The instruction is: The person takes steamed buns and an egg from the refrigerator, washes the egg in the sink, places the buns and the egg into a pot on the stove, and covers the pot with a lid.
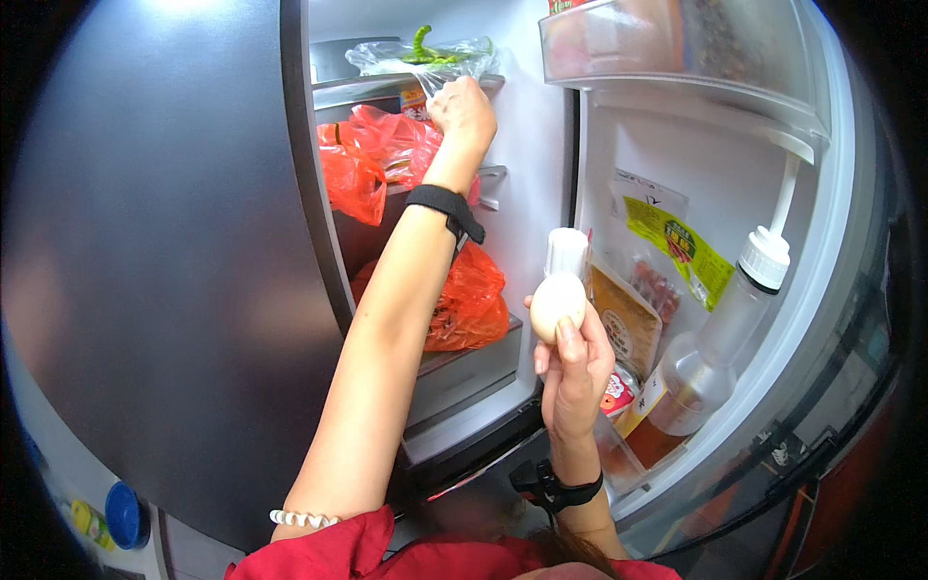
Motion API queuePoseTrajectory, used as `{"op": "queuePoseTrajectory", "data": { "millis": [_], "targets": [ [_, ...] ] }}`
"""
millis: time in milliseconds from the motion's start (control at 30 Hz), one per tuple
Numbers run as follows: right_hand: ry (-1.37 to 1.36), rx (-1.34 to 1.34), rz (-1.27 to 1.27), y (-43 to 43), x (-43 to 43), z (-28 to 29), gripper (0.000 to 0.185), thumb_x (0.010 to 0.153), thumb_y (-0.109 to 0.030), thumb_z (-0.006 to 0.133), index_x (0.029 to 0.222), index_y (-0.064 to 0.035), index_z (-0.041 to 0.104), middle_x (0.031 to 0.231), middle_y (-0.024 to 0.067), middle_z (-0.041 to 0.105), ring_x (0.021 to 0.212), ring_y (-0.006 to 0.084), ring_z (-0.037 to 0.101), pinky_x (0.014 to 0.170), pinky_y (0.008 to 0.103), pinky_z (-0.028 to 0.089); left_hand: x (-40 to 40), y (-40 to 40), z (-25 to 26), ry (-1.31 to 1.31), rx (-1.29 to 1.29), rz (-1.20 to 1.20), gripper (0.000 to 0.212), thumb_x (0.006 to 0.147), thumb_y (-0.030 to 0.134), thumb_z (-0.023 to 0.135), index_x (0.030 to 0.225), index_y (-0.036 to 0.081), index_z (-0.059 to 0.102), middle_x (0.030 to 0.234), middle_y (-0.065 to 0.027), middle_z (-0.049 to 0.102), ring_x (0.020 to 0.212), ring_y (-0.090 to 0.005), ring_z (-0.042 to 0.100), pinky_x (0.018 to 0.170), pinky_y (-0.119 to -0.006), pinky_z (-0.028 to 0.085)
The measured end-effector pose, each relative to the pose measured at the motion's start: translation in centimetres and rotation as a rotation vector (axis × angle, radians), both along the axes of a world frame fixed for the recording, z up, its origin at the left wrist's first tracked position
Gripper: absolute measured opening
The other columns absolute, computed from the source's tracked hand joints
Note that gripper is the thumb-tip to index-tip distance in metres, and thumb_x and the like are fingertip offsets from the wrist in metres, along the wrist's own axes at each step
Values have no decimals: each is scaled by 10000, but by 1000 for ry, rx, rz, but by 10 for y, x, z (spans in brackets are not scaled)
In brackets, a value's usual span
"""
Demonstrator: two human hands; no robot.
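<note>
An egg (557,307) with a pale shell is held upright between the thumb and fingers of my right hand (576,359), in front of the open refrigerator door. My left hand (462,109) reaches into the refrigerator and grips the near edge of a clear plastic bag (377,58) on an upper shelf. Green peppers (428,54) lie in or on that bag; which of the two I cannot tell. Red plastic bags (391,145) fill the shelf below my left hand, and another red plastic bag (471,301) sits lower down, partly hidden by my left forearm.
On the right, the open door holds a large bottle of brown liquid (681,399) with a white cap, a brown packet (627,319), a green packet (678,243) and an upper bin (674,43). The closed dark door (159,254) stands left. A blue bowl (125,515) is at lower left.
</note>
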State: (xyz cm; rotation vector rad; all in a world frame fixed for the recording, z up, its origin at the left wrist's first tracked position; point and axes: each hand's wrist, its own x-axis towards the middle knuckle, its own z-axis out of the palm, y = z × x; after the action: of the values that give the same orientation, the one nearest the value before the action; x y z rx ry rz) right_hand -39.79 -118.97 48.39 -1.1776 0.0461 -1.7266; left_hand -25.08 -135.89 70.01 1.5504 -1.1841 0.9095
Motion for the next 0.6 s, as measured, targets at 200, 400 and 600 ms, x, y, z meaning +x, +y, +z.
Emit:
{"op": "queuePoseTrajectory", "data": {
  "millis": [200, 400, 600],
  "targets": [
    [25, -9, 36, 2, 5, 2, 476, 844, -96, 550, 1247, 95, 385, 1032, 123, 564, 755, 74, 521, 499, 183, 405, -2, 19, -2, -7, -45, -99, 187, 687, 133, 574, 782, 1, 668, 806, -233, 633, 799, -354, 632, 746, -405, 491],
    [50, -9, 16, 1, -3, 2, 485, 844, -97, 550, 1252, 98, 376, 1028, 126, 563, 728, 75, 518, 488, 181, 401, -15, 14, 6, 45, -158, -182, 249, 786, 216, 549, 762, -3, 667, 832, -212, 629, 799, -354, 619, 743, -401, 481],
    [74, 1, 8, 3, -5, 1, 495, 841, -91, 551, 1256, 106, 366, 984, 120, 566, 657, 69, 497, 477, 179, 395, 23, -23, 53, 17, -162, -43, 317, 837, 293, 480, 956, 59, 658, 1089, -211, 564, 1008, -365, 530, 920, -432, 376]
  ]
}}
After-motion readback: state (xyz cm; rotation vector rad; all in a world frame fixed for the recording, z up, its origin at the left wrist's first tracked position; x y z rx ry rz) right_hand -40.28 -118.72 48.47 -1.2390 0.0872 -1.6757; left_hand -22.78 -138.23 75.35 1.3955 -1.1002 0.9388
